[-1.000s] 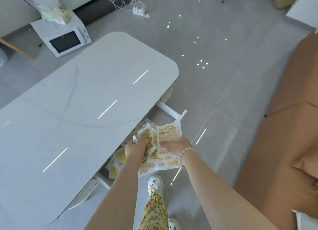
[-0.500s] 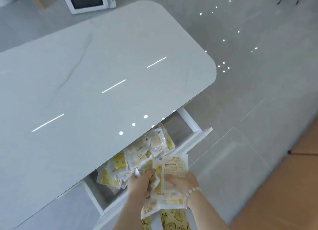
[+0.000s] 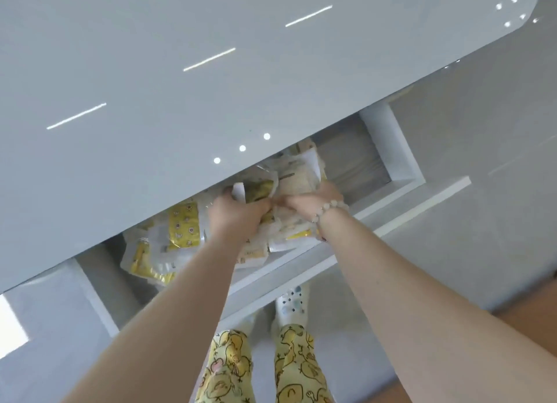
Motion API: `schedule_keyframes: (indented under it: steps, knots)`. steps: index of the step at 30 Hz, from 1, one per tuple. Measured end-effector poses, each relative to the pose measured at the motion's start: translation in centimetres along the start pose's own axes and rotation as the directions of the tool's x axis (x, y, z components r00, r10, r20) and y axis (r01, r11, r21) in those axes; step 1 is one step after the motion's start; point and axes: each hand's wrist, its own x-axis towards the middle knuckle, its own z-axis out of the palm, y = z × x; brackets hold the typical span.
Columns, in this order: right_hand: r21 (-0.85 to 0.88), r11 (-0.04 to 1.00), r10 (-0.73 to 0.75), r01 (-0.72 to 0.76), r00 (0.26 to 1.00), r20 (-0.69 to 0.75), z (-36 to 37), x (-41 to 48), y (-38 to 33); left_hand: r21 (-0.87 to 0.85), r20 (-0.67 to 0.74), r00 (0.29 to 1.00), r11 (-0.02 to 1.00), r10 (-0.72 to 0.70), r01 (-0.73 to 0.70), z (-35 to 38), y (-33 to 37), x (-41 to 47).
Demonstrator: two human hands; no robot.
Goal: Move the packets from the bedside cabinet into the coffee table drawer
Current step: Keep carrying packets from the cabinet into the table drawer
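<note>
overhead, the pale grey coffee table top (image 3: 211, 71) fills the upper left of the head view, and its near edge runs on a slant from lower left to upper right. below that edge we see the drawer (image 3: 402, 152) pulled out toward the person, its white front panel (image 3: 391, 219) parallel to the table edge. the right end of the drawer shows bare grey bottom. we note a heap of loose packets (image 3: 177, 231), yellow and white, lying flat and overlapping at mixed angles in the left half of the drawer, partly under the table top. over the middle of the drawer is the bundle of packets (image 3: 291, 232), a stack of flat sachets held by both hands. its long axis runs from the front panel toward the back of the drawer, leaning a little to the right, with the far ends near the table edge and the near ends above the front panel. whether the bundle touches the drawer bottom we cannot tell. the left hand (image 3: 233, 219) has its fingers curled round the bundle's left side, clamped on it. the right hand (image 3: 307, 202) grips the right side likewise, and the two sets of knuckles meet at the centre. a bead bracelet (image 3: 333, 208) circles the right wrist.
</note>
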Motion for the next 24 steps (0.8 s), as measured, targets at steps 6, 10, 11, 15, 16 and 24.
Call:
schedule_keyframes:
  steps: [6, 10, 11, 15, 16, 24]
  knots:
    - [-0.11, 0.987, -0.125, 0.116, 0.989, -0.075, -0.8, 7.2, 1.4, 0.198, -0.069, 0.969, 0.955, 0.238, -0.221, 5.0, 2.1, 3.3]
    - [-0.042, 0.989, -0.142, 0.139, 0.985, -0.093, -1.5, 8.0, 2.3, 0.312, -0.099, 0.935, 0.903, 0.341, -0.297, 6.6, 2.3, 4.7]
    - [-0.058, 0.988, -0.152, 0.146, 0.983, -0.106, -1.7, 8.1, 2.2, 0.339, -0.113, 0.922, 0.887, 0.37, -0.314, 6.7, 2.1, 5.0]
    - [-0.065, 0.988, -0.147, 0.137, 0.971, -0.189, -2.9, 8.8, 2.4, 0.447, -0.163, 0.891, 0.837, 0.424, -0.316, 7.1, 1.4, 5.5]
    - [-0.06, 0.99, -0.14, 0.131, 0.969, -0.204, -3.0, 9.0, 2.5, 0.49, -0.174, 0.886, 0.818, 0.431, -0.302, 7.2, 1.2, 5.6]
    - [-0.067, 0.992, -0.128, 0.111, 0.934, -0.333, -4.2, 9.8, 3.0, 0.65, -0.139, 0.898, 0.722, 0.418, -0.236, 7.2, 1.5, 5.7]
